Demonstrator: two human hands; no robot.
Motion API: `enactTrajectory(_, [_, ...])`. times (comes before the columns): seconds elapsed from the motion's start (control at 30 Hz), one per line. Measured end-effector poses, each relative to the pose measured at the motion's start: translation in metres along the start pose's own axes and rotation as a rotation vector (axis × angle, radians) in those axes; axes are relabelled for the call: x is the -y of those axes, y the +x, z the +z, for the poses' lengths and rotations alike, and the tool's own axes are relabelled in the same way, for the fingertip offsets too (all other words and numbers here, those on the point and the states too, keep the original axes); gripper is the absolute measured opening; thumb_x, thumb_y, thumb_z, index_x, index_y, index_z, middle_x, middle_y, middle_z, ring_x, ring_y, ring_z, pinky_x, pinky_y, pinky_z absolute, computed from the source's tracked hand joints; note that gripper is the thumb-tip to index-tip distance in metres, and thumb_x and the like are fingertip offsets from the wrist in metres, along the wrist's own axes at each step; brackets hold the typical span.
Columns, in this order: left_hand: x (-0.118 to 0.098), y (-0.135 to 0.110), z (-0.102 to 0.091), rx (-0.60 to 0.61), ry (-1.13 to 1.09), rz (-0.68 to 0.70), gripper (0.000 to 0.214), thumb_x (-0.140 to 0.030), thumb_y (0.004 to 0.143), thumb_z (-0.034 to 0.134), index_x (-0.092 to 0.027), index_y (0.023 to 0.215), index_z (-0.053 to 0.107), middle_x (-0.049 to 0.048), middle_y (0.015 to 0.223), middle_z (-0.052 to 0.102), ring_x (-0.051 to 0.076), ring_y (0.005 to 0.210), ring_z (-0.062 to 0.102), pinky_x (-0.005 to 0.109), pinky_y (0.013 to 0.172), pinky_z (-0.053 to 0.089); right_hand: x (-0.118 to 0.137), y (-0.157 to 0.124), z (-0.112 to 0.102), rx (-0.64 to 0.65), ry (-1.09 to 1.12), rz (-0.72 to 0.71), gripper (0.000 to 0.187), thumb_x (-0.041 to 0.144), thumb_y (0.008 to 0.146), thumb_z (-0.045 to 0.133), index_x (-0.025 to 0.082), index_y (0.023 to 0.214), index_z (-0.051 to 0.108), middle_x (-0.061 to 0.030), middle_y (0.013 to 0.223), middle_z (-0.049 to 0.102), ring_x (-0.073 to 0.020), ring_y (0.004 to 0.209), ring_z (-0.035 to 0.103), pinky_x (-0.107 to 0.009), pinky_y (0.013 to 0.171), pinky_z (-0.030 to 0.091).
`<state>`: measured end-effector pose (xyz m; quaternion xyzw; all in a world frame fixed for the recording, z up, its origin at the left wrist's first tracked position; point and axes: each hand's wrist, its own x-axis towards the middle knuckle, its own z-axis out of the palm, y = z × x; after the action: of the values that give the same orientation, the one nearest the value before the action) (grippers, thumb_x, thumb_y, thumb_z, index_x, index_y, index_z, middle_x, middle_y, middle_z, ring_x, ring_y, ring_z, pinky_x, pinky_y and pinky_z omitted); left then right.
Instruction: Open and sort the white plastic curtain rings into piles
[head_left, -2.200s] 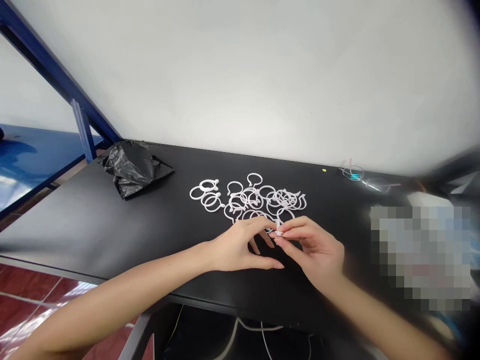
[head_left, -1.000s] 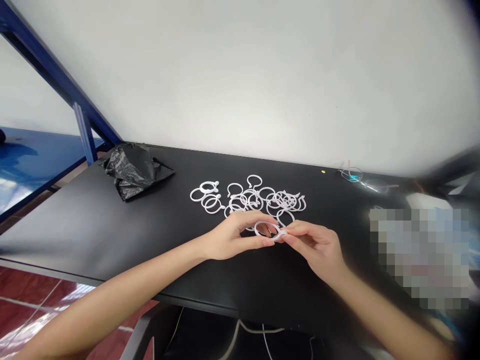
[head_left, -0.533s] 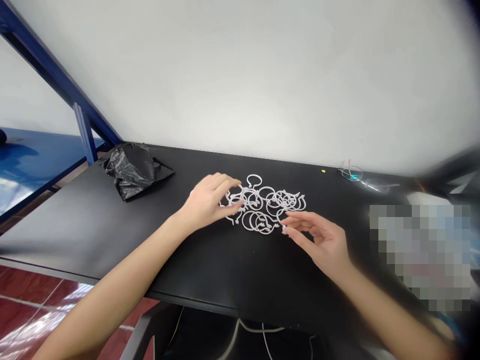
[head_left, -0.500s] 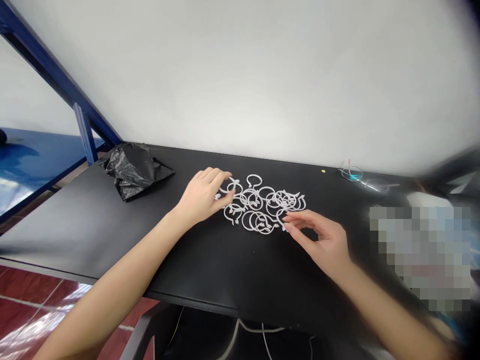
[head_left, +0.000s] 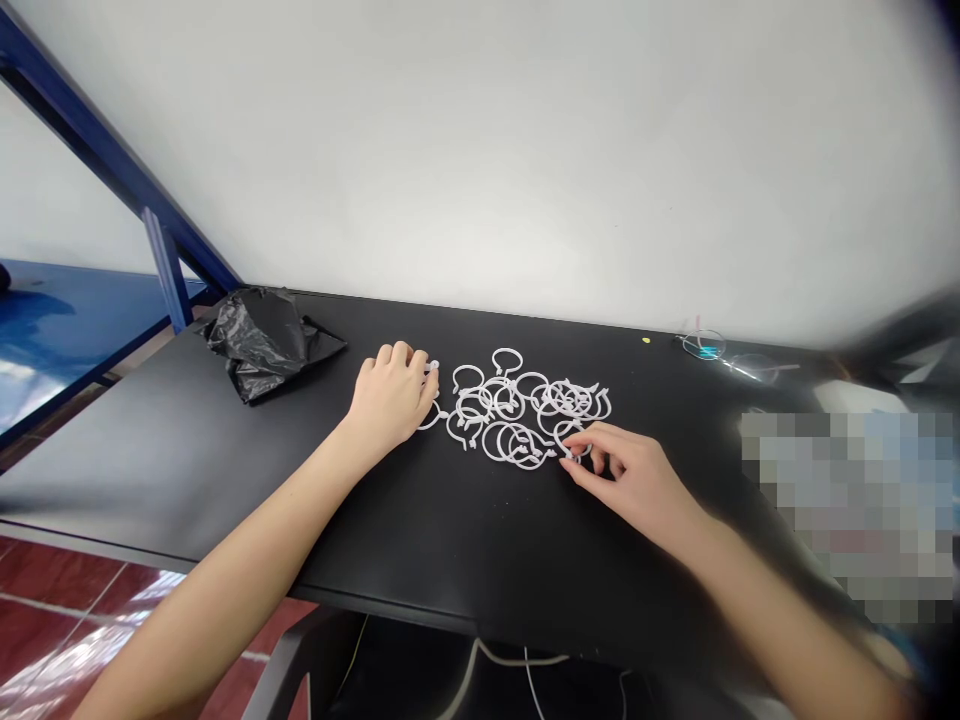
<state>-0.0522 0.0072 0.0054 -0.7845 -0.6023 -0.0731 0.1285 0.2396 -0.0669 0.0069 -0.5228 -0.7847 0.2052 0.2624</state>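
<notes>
Several white plastic rings [head_left: 525, 405] lie in a loose pile on the black table [head_left: 225, 460]. My left hand [head_left: 390, 400] rests at the pile's left end, fingers curled over the rings there; one ring's nub [head_left: 433, 368] shows at its fingertips. My right hand [head_left: 626, 470] is at the pile's near right edge. Its thumb and forefinger pinch a single white ring [head_left: 574, 450] that lies on the table.
A crumpled black plastic bag [head_left: 259, 340] sits at the table's back left. A pair of glasses [head_left: 720, 350] lies at the back right by the white wall. A blue metal frame [head_left: 161, 270] stands at the left. Cables [head_left: 510, 665] hang under the front edge.
Both hands held one ring between them; it now lies in the pile. My left hand moved to the pile's left end and curled. My right hand reached forward and pinched a ring.
</notes>
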Motion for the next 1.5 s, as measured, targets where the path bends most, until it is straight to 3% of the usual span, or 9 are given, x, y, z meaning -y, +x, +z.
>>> enactTrajectory(0.13, [-0.004,0.001,-0.009,-0.160,-0.169,0.084,0.032,-0.033,0.098,0.040,-0.013,0.113,0.060,0.0162,0.118,0.059,0.030,0.103,0.056,0.042,0.083,0.045,0.003,-0.001,-0.002,-0.134,0.189,0.089,0.010,0.029,0.083,0.068,0.021,0.088,0.070,-0.0007,0.069,0.062,-0.0106,0.052,0.052,-0.024,0.045,0.041])
enactTrajectory(0.33, [-0.038,-0.014,-0.023,-0.279,-0.573,0.559,0.027,-0.035,0.096,0.050,-0.016,0.116,0.056,0.0123,0.116,0.063,0.025,0.104,0.057,0.042,0.094,0.042,0.008,0.000,-0.008,-0.191,0.624,0.220,0.016,0.034,0.077,0.076,0.019,0.079,0.071,-0.0013,0.062,0.061,-0.0126,0.052,0.055,-0.023,0.041,0.046])
enactTrajectory(0.47, [-0.064,-0.029,-0.021,-0.280,-0.682,0.740,0.047,-0.047,0.092,0.056,-0.014,0.126,0.049,0.0143,0.116,0.064,0.025,0.101,0.060,0.042,0.092,0.046,0.011,0.000,-0.005,-0.133,0.892,0.210,0.010,0.028,0.078,0.076,0.020,0.080,0.071,-0.0004,0.063,0.062,-0.0122,0.052,0.058,-0.023,0.042,0.049])
enactTrajectory(0.7, [-0.070,-0.033,-0.016,-0.210,-0.825,0.719,0.039,-0.034,0.094,0.057,-0.015,0.126,0.046,0.0130,0.119,0.062,0.022,0.105,0.061,0.036,0.089,0.052,0.022,0.000,0.004,-0.039,1.007,0.096,0.003,0.020,0.083,0.071,0.023,0.084,0.073,-0.0017,0.079,0.066,-0.0136,0.066,0.065,-0.024,0.051,0.055])
enactTrajectory(0.93, [-0.066,-0.030,-0.016,-0.311,-0.863,0.725,0.015,-0.021,0.095,0.054,-0.015,0.108,0.055,0.0107,0.101,0.065,0.018,0.091,0.064,0.031,0.077,0.056,0.018,0.000,0.002,-0.012,1.001,0.133,0.005,0.025,0.082,0.073,0.022,0.086,0.074,-0.0042,0.084,0.071,-0.0167,0.073,0.069,-0.028,0.061,0.061])
enactTrajectory(1.13, [-0.065,-0.033,-0.017,-0.308,-0.972,0.690,0.004,-0.019,0.094,0.055,-0.018,0.096,0.059,0.0059,0.089,0.062,0.014,0.081,0.061,0.026,0.072,0.054,0.022,-0.004,0.008,-0.187,0.769,0.090,0.011,0.023,0.078,0.077,0.022,0.089,0.074,-0.0053,0.082,0.075,-0.0196,0.073,0.072,-0.033,0.066,0.064])
enactTrajectory(1.23, [-0.066,-0.035,-0.018,-0.291,-1.052,0.607,0.018,-0.027,0.092,0.061,-0.019,0.107,0.057,0.0096,0.102,0.060,0.015,0.083,0.061,0.029,0.072,0.055,0.023,-0.008,0.011,-0.245,0.694,-0.027,0.010,0.017,0.080,0.074,0.025,0.086,0.075,-0.0047,0.084,0.075,-0.0190,0.074,0.071,-0.033,0.067,0.063])
enactTrajectory(1.33, [-0.065,-0.034,-0.021,-0.156,-1.145,0.577,0.042,-0.034,0.089,0.064,-0.019,0.127,0.050,0.0145,0.118,0.055,0.018,0.088,0.060,0.033,0.077,0.056,0.024,-0.009,0.011,-0.224,0.723,-0.072,0.015,0.013,0.080,0.073,0.026,0.086,0.076,-0.0036,0.081,0.075,-0.0182,0.073,0.071,-0.031,0.066,0.061])
enactTrajectory(1.5, [-0.061,-0.030,-0.033,0.149,-1.301,0.563,0.033,-0.030,0.089,0.065,-0.016,0.119,0.060,0.0097,0.106,0.061,0.017,0.089,0.060,0.030,0.081,0.053,0.027,-0.006,0.007,-0.098,0.873,-0.017,0.009,0.015,0.080,0.074,0.023,0.077,0.076,-0.0025,0.070,0.071,-0.0161,0.061,0.070,-0.027,0.058,0.060])
